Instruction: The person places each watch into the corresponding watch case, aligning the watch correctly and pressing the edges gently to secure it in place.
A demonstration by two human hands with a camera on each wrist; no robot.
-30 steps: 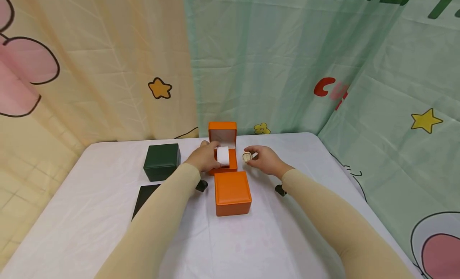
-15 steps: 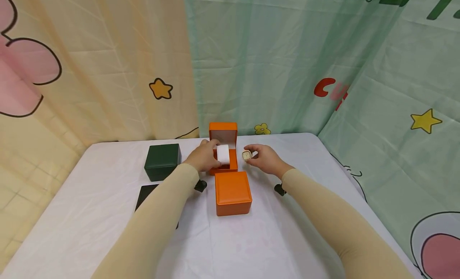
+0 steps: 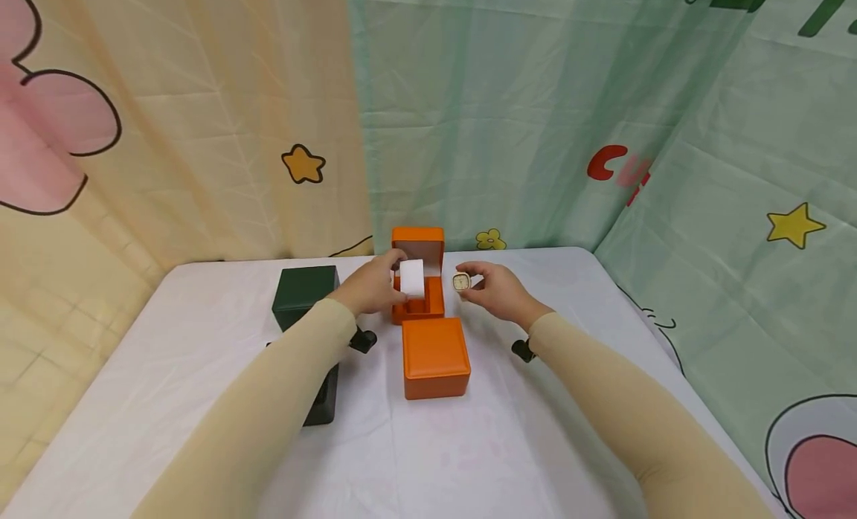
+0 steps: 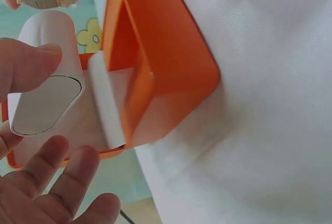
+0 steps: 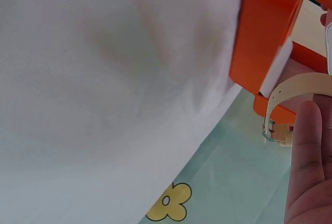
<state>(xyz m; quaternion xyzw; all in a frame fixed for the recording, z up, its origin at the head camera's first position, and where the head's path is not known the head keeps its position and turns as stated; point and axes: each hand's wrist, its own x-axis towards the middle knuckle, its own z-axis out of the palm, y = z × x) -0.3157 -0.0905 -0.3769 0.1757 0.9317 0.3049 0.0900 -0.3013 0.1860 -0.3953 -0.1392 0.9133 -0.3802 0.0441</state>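
Note:
My left hand [image 3: 372, 285] pinches a white watch cushion [image 3: 411, 279] between thumb and fingers, just above an open orange watch box [image 3: 436, 296]. In the left wrist view the thumb lies across the cushion [image 4: 49, 102], and other fingers are spread below it. The box's lid [image 3: 418, 233] stands upright at the back. To the right of the box, my right hand [image 3: 498, 290] holds a wristwatch [image 3: 461, 282] by its strap, dial facing me. The right wrist view shows the pale strap [image 5: 301, 85] and its buckle near my fingers; the dial is out of sight there.
A closed orange box [image 3: 437, 349] stands directly in front of the open one. Left of them are a green box [image 3: 303, 292] and a dark box [image 3: 325, 400], partly hidden by my left sleeve. A patterned curtain [image 3: 469, 117] hangs behind the white-covered table [image 3: 428, 459].
My left hand has lifted the white cushion up out of the open box's compartment. The right hand and the watch have risen slightly. More of the dark box shows beside my left sleeve.

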